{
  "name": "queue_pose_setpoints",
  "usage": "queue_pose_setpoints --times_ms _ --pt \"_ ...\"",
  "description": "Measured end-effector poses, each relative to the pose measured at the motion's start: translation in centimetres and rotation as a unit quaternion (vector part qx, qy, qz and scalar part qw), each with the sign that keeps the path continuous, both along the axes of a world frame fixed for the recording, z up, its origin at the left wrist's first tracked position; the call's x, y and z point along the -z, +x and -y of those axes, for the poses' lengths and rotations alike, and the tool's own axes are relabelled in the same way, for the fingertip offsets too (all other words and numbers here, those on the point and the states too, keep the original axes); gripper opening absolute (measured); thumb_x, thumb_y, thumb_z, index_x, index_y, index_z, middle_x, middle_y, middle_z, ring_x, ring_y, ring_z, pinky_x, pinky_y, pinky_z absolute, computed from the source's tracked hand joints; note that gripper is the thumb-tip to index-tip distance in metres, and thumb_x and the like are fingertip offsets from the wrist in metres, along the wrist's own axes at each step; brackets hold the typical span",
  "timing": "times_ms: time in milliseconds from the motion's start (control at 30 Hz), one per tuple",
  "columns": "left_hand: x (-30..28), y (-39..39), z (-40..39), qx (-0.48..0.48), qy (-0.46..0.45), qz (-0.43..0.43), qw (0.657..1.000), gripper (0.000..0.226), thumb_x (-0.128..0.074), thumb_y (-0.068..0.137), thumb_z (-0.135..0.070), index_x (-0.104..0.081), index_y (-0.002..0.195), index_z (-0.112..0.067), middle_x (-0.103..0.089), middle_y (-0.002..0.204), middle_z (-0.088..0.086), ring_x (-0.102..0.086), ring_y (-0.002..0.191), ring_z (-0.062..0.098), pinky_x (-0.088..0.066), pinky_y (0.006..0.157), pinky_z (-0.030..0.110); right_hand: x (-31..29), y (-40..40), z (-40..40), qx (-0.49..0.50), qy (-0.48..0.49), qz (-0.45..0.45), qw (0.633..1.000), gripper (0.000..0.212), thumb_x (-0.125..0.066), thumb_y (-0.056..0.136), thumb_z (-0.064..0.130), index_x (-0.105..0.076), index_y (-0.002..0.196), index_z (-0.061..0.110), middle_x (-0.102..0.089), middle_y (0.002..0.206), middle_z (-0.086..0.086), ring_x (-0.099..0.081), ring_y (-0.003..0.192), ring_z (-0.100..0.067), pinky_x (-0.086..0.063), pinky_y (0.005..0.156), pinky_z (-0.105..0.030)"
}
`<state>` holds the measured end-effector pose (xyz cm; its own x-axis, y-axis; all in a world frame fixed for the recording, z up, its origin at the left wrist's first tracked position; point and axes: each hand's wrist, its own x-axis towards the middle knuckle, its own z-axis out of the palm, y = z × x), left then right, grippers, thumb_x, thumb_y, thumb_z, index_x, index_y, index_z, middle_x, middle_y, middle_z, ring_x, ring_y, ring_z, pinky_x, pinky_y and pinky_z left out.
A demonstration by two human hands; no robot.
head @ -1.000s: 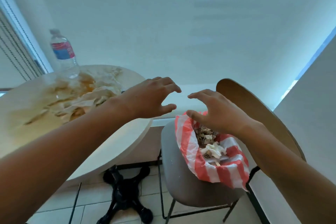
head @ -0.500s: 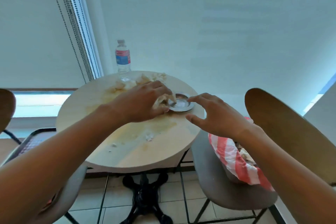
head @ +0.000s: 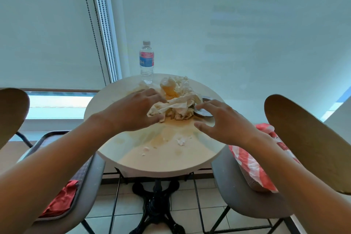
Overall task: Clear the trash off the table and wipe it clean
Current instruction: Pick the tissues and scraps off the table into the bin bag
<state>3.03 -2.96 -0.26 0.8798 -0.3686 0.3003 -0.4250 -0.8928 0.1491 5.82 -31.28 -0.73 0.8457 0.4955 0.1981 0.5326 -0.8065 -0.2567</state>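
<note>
a: so where's the trash sitting? going off the water bottle (head: 146, 62) as my marker.

b: bottle's upright at the far edge of the round table (head: 161, 159). the wad of stained napkins (head: 176, 101) is just in front of it and a bit right, lying in a brown spill (head: 176, 125) that spreads toward the near edge. few white paper crumbs (head: 180, 141) nearer still.

a: hands?

b: left hand (head: 136, 112) is on the left side of the wad, fingers curled onto the paper and thumb at its near edge, touching it. can't tell if it's actually gripping yet. right hand (head: 222, 121) is spread wide open, holding nothing, hovering just right of the wad, fingertips over a small metal dish (head: 204, 113).

a: anything off the table?

b: red-and-white striped bag (head: 252, 163) on the chair well right of the bottle, red cloth (head: 60, 199) on a tray on the chair to the left.
</note>
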Motion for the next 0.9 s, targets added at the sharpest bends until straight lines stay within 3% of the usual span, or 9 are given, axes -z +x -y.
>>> queue_pose_setpoints --times_ms 200,633,900 --pt "0.2 0.7 -0.8 -0.020 0.003 0.006 1.000 0.047 -0.062 0.089 -0.053 -0.058 0.130 -0.030 -0.057 0.131 -0.007 -0.055 0.118 0.015 -0.047 0.100 0.036 -0.4 1.9 -1.0 -0.021 -0.009 0.010 1.000 0.053 -0.061 0.092 0.055 -0.046 0.141 0.040 -0.050 0.142 0.008 -0.053 0.124 -0.017 -0.046 0.097 -0.033" --pt "-0.2 5.5 -0.2 -0.027 -0.004 0.009 1.000 0.051 -0.065 0.088 -0.048 -0.055 0.134 -0.028 -0.052 0.135 -0.004 -0.054 0.121 0.018 -0.047 0.101 0.040 -0.3 7.4 -2.2 -0.034 -0.003 -0.003 0.999 0.058 -0.062 0.091 0.057 -0.044 0.143 0.038 -0.045 0.147 0.007 -0.050 0.130 -0.017 -0.047 0.103 -0.040" --pt "0.3 11.0 0.1 -0.044 0.007 -0.012 0.999 0.070 -0.064 0.088 -0.050 -0.033 0.148 -0.032 -0.039 0.145 0.001 -0.046 0.131 0.024 -0.044 0.106 0.045 0.3 9.8 -3.5 -0.049 -0.013 -0.036 0.998 0.059 -0.054 0.089 0.068 -0.040 0.142 0.047 -0.043 0.148 0.008 -0.046 0.133 -0.017 -0.046 0.106 -0.046"
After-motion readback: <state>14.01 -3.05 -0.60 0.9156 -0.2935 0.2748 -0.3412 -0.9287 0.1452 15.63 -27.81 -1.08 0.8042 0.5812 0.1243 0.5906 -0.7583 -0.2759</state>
